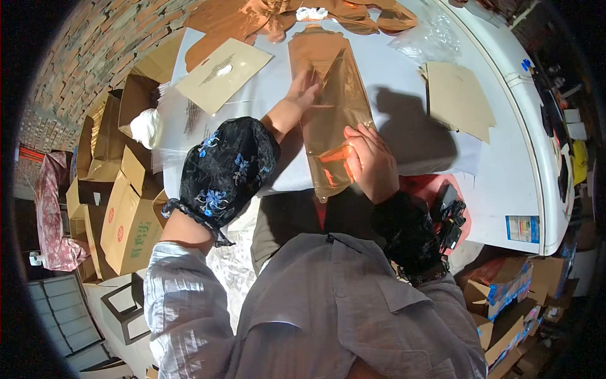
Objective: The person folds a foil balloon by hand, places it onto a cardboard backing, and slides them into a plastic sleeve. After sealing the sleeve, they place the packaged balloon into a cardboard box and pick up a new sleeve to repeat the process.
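1. Head view: our copper-coloured film [334,129] lies on the white table [388,66], reaching its near edge.
2. Our left hand [300,95] is loosely open against it; right hand [374,161] curls at its edge, grip unclear.
3. We should press lightly, avoiding creases.

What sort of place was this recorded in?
Probably a small packing workshop, judging by the cardboard boxes, the bare brick wall and the orange plastic film on a white table.
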Demonstrator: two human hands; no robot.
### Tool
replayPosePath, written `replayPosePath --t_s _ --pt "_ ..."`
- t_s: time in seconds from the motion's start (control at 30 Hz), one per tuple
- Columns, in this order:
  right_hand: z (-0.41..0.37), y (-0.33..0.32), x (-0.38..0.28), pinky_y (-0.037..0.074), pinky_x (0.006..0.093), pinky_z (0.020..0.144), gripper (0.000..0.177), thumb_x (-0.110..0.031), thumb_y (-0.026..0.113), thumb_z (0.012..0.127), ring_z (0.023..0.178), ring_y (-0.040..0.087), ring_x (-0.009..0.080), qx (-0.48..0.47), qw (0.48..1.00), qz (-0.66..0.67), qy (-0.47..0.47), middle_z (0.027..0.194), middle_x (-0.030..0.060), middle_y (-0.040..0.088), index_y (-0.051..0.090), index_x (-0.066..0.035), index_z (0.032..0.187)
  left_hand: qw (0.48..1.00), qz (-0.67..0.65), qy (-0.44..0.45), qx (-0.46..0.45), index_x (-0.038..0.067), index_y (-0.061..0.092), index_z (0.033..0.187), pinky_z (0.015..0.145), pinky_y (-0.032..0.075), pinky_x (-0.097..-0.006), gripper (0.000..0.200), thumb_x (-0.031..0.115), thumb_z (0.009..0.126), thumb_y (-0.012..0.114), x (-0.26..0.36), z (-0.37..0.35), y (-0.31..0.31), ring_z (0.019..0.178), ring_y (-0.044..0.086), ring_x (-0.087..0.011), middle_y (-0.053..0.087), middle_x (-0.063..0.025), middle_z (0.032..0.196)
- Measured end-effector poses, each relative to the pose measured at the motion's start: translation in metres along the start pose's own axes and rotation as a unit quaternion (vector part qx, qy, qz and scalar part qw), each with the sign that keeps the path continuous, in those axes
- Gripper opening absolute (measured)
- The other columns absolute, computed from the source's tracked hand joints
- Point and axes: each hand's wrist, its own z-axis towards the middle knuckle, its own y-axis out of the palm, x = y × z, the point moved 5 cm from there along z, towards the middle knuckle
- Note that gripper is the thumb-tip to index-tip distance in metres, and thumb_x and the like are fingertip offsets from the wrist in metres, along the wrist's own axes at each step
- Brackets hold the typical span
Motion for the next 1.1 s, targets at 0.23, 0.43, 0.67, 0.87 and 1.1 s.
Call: replayPosePath --t_s 0.23,0.43,0.67,0.87,1.1 --pt "0.002 0.0 -0.002 0.046 0.0424 0.104 0.015 -0.004 0.064 0.082 0.119 0.059 0.0335 -0.01 1.0 -0.001 -0.007 0.118 0.011 0.067 0.062 -0.003 0.098 1.0 -0.015 -0.017 0.009 0.012 0.008 0.159 0.118 0.023 -0.0312 0.063 0.014 0.104 0.04 0.006 -0.003 0.001 0.147 0.026 -0.0224 0.03 -0.015 0.159" --pt "0.003 0.0 -0.001 0.045 0.0437 0.105 0.016 -0.004 0.063 0.081 0.12 0.058 0.034 -0.029 1.0 0.008 -0.007 0.119 0.0113 0.067 0.062 -0.004 0.097 0.996 0.073 -0.016 -0.049 0.006 0.04 0.148 0.113 0.031 -0.0339 0.047 0.013 0.102 0.042 -0.018 0.011 -0.01 0.143 0.033 -0.0258 0.027 -0.0169 0.159" --pt "0.002 -0.001 0.0 0.044 0.0446 0.106 0.016 -0.002 0.061 0.08 0.121 0.057 0.035 -0.034 0.999 0.019 -0.001 0.12 0.0131 0.066 0.061 -0.003 0.096 0.983 0.182 0.008 0.005 0.001 0.054 0.136 0.109 0.037 -0.0318 0.035 0.01 0.103 0.045 -0.036 0.013 -0.007 0.138 0.041 -0.0229 0.034 -0.0122 0.156" --pt "0.001 -0.005 0.003 0.044 0.0456 0.106 0.017 -0.001 0.059 0.08 0.12 0.057 0.0375 -0.048 0.998 0.043 -0.01 0.12 0.0164 0.065 0.06 -0.002 0.098 0.981 0.185 0.047 -0.021 -0.001 0.056 0.135 0.111 0.036 -0.0329 0.036 0.008 0.102 0.046 -0.019 -0.004 0.008 0.139 0.041 -0.0288 0.028 -0.0152 0.158" --pt "0.02 -0.011 0.003 0.046 0.0448 0.103 0.021 -0.01 0.067 0.083 0.12 0.058 0.038 -0.006 0.996 0.084 -0.021 0.119 0.0182 0.065 0.063 -0.001 0.101 0.933 0.35 0.08 -0.01 0.0 0.055 0.135 0.113 0.034 -0.0348 0.037 0.008 0.101 0.046 -0.019 -0.001 0.006 0.14 0.039 -0.0324 0.028 -0.0178 0.158"
